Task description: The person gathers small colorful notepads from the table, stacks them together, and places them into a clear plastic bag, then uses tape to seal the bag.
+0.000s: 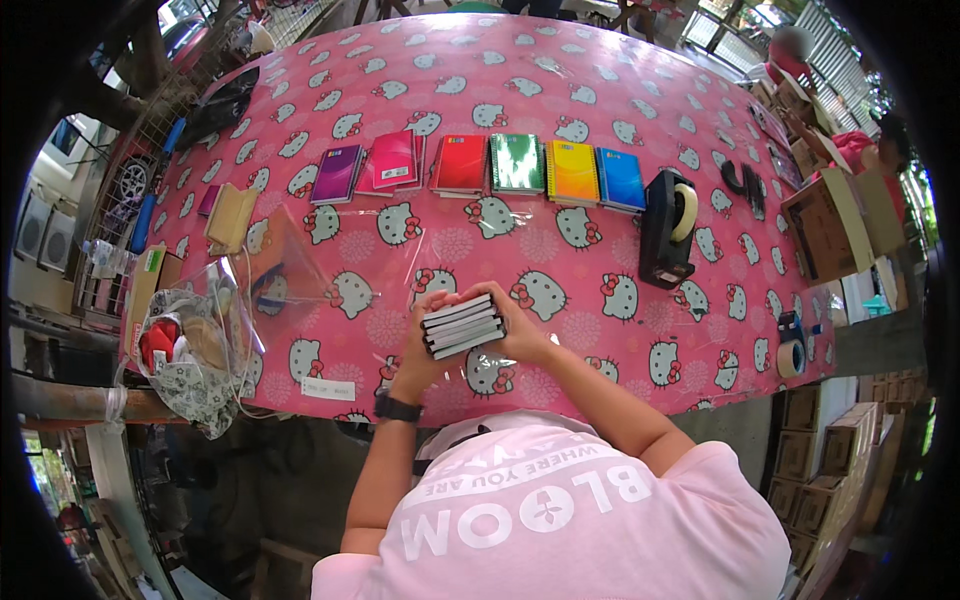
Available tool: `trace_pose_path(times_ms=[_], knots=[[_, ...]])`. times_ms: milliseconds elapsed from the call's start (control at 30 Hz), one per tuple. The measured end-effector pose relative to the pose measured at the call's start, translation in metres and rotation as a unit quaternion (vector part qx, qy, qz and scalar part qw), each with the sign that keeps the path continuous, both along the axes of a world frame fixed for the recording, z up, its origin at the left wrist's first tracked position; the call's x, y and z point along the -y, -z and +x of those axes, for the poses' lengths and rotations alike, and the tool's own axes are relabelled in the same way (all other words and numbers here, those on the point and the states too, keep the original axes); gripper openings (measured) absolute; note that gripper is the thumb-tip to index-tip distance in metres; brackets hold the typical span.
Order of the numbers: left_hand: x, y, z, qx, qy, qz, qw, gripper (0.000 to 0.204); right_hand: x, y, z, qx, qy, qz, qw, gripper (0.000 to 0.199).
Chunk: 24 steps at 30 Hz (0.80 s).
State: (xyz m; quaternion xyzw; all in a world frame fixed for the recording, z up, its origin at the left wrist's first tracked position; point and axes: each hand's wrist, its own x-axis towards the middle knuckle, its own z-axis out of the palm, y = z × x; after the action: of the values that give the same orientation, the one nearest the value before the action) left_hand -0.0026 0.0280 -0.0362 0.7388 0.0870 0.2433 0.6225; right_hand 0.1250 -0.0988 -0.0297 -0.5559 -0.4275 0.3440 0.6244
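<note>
Both of my hands hold a small stack of dark-covered notebooks point(462, 325) on edge, just above the near side of the table. My left hand point(422, 345), with a black watch on its wrist, grips the stack's left end. My right hand point(520, 328) wraps over the right end. The table wears a pink tablecloth point(600, 90) printed with cartoon cats. Farther back lies a row of spiral notebooks: purple point(337, 173), pink point(393, 160), red point(461, 163), green point(517, 163), yellow point(572, 171) and blue point(621, 179).
A black tape dispenser point(667, 228) stands right of centre, and a smaller tape roll holder point(790, 348) sits at the right edge. Clear plastic sleeves point(285, 268) and a tan pad point(230, 215) lie at the left. A stuffed plastic bag point(195, 350) hangs there. Cardboard boxes point(830, 225) and another person point(880, 140) are at the right.
</note>
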Motion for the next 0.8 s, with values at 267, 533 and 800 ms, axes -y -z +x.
trace_pose_path(times_ms=[267,533,800], knots=[[0.010,-0.001,-0.002,-0.026,-0.124,-0.210,0.969,0.058,-0.004,-0.016,0.068,0.113,0.010,-0.058,0.992,0.064],[-0.016,0.017,0.004,-0.142,-0.132,-0.322,0.927,0.037,0.006,0.030,0.233,0.665,0.294,-0.273,0.630,0.040],[-0.023,0.032,-0.005,-0.140,-0.121,-0.365,0.912,0.038,0.021,-0.009,0.227,0.439,0.443,-0.059,0.779,0.013]])
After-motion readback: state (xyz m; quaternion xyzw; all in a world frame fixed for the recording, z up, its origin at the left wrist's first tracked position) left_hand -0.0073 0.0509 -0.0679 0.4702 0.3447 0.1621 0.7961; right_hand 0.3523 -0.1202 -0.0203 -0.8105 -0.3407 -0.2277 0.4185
